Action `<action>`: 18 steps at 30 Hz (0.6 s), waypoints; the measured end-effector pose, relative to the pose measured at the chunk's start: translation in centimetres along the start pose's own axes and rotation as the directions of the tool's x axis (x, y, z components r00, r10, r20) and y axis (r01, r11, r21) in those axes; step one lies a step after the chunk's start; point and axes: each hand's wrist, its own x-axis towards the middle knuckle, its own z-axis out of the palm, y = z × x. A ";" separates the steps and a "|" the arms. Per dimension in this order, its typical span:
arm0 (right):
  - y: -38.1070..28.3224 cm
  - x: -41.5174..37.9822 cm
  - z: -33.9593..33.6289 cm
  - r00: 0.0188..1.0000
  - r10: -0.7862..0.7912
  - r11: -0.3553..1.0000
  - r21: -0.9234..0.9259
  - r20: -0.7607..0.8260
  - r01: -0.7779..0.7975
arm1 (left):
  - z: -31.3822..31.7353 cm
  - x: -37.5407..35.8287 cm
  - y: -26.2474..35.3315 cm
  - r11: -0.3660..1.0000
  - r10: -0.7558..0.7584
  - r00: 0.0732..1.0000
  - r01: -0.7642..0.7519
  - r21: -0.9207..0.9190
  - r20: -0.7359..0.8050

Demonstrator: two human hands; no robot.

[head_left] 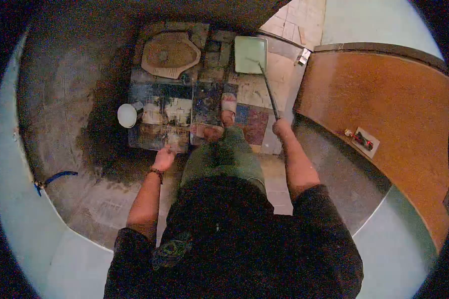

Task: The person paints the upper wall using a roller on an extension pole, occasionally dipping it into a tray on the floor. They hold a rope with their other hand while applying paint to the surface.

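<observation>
Over at the far side, the dark stick gripped in the right hand already reaches the pale green tray, can't tell the left hand's grip, stains left on the tiles tho

From my left hand I have room to reach forward past the white bucket, keeping it on my left. My feet block the straight way across. Farther ahead, a gap runs between the squat pan and the pale tray; right of it, the long pole slants across, with the brown panel beyond.
</observation>
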 end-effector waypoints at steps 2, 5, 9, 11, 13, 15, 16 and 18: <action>-1.0 0.3 4.6 0.965 0.153 0.970 0.222 -0.215 -0.104 | 0.5 0.3 -0.9 0.998 0.034 0.999 -0.032 0.051 -0.038; -4.8 -3.2 0.5 0.836 0.505 0.762 0.566 -0.214 -0.315 | 1.1 1.1 -2.6 0.978 0.117 0.993 -0.111 0.179 -0.020; -3.4 0.6 1.5 0.974 0.179 0.958 0.250 -0.136 -0.141 | 1.6 0.9 -2.0 0.991 0.124 0.989 -0.120 0.057 -0.077; -4.3 -1.4 -0.3 0.968 0.231 0.943 0.266 -0.097 -0.198 | 2.9 2.0 -3.4 0.992 0.117 0.990 -0.113 0.053 -0.074; -5.8 -4.8 -0.8 0.847 0.389 0.891 0.382 -0.362 -0.246 | 3.2 2.6 -4.0 0.994 0.105 0.991 -0.102 0.046 -0.087; -6.0 -4.9 -1.6 0.920 0.183 0.972 0.204 -0.346 -0.117 | 3.0 2.4 -4.4 0.999 0.048 0.997 -0.047 0.022 -0.057; -5.9 -4.5 -1.5 0.959 -0.021 0.999 0.027 -0.284 0.030 | 2.4 1.7 -3.5 0.999 0.040 0.997 -0.039 0.017 -0.067; -5.2 -1.8 -1.5 0.952 0.169 0.960 0.261 -0.253 -0.101 | 1.2 0.0 -2.2 0.999 0.026 0.997 -0.028 -0.019 -0.073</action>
